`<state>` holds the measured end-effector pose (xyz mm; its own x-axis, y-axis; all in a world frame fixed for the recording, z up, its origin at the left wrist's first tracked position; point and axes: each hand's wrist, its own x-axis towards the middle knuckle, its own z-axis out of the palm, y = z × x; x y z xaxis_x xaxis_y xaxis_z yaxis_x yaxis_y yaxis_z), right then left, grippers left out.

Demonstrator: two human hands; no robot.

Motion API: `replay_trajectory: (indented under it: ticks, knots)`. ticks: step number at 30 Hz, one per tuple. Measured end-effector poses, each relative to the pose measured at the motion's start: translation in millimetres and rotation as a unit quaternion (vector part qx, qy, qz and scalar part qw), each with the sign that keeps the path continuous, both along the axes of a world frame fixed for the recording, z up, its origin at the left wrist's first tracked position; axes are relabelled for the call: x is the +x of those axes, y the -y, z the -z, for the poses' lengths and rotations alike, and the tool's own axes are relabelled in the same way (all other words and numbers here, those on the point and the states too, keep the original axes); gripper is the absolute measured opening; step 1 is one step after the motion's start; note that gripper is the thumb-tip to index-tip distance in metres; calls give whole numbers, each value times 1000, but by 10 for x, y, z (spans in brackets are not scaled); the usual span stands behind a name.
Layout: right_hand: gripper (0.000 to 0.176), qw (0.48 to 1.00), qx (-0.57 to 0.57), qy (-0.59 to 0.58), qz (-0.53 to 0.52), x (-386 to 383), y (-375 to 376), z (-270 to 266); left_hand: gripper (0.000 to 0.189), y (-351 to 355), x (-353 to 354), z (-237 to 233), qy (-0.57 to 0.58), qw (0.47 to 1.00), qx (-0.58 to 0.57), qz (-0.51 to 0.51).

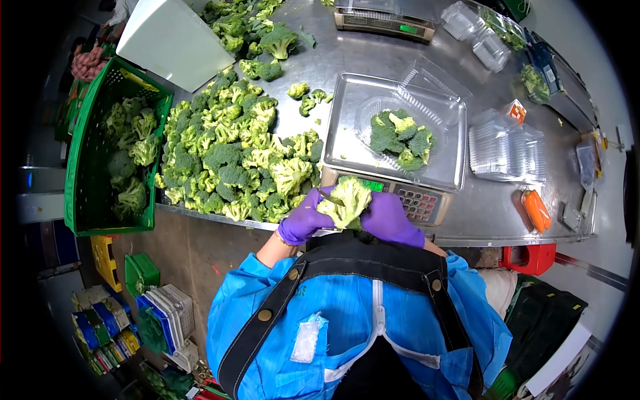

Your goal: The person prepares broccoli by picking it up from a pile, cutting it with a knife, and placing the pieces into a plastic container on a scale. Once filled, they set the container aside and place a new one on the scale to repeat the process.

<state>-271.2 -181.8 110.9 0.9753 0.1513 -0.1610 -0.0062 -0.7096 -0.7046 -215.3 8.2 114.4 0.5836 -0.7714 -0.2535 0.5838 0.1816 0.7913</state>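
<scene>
Both my hands wear purple gloves and meet at the table's front edge. Between them is a pale green piece of broccoli (pixel 348 202), its cut stems facing up. My right hand (pixel 392 219) is closed around its right side. My left hand (pixel 303 217) is closed at its left, with the thumb against the broccoli. A thin dark strip, looking like a small knife's blade (pixel 328 196), shows at the left fingers; its handle is hidden. Just beyond, a weighing scale (pixel 417 206) with a metal pan carries an open clear plastic tub (pixel 363 123) of broccoli florets (pixel 402 137).
A big heap of broccoli florets (pixel 227 160) lies left of the scale. A green crate (pixel 80 180) with broccoli heads stands farther left, near a tilted white bin (pixel 173 43). Stacked clear tubs (pixel 507 147) and an orange-handled object (pixel 535 211) sit right. Another scale (pixel 383 25) stands behind.
</scene>
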Motion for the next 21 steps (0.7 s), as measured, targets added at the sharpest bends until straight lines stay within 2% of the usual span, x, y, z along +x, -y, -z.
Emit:
replay_trajectory:
  ticks: [1, 2, 4, 6, 7, 8, 9, 10, 11, 12, 13, 14, 15, 16, 17, 18, 20, 21]
  knots:
    - [26, 1000, 0, 0, 0, -8, 11, 39, 59, 40, -88, 16, -51, 997, -14, -61]
    - [25, 1000, -13, 7, 10, -3, 39, 102, 59, 53, -61, 18, -48, 997, -15, -60]
    - [23, 999, -26, 10, 22, -18, 49, 68, 55, 75, -44, 0, -72, 993, 65, -71]
    - [22, 998, 13, 45, 41, -15, 97, -66, 51, 159, -20, 26, -62, 988, 61, -131]
    - [22, 998, 12, 47, 42, -4, 103, -106, 51, 158, 22, 48, -21, 988, 79, -128]
    - [27, 993, 42, 99, 50, -9, 105, -135, 50, 152, 54, 55, 20, 987, 97, -124]
    - [34, 984, 72, 150, 60, -21, 103, -168, 50, 145, 54, -29, -4, 989, 91, -113]
    - [42, 972, 100, 203, 71, -16, 113, -219, 52, 105, 74, 103, -21, 991, 96, -86]
    - [56, 976, 87, 195, 38, 12, 145, -302, 54, 86, 103, 102, -7, 997, 67, -32]
    - [56, 976, 85, 196, 44, 37, 198, -315, 56, 68, 133, 65, 5, 999, 39, 22]
    - [59, 979, 55, 192, -51, 62, 273, -320, 60, 45, 191, 10, 29, 993, 98, 61]
    - [61, 971, 24, 185, -146, 65, 335, -319, 61, 41, 248, -58, 4, 992, 69, 104]
    - [53, 979, 73, 149, -120, 39, 370, -309, 61, 57, 300, -128, 44, 987, 79, 136]
    - [53, 979, 71, 150, -115, 21, 402, -273, 61, 71, 357, -166, 84, 979, 87, 167]
    - [48, 960, 225, 168, 7, 6, 434, -222, 60, 67, 421, -126, 104, 979, 50, 167]
    - [43, 903, 370, 180, 126, -9, 478, -195, 60, 176, 483, -207, 109, 984, -22, 138]
    - [34, 844, 433, 114, 297, 46, 704, -329, 58, 316, 649, -291, 176, 979, 87, 58]
    - [35, 877, 328, 163, 312, 118, 840, -313, 59, 465, 709, -348, 278, 953, 124, -3]
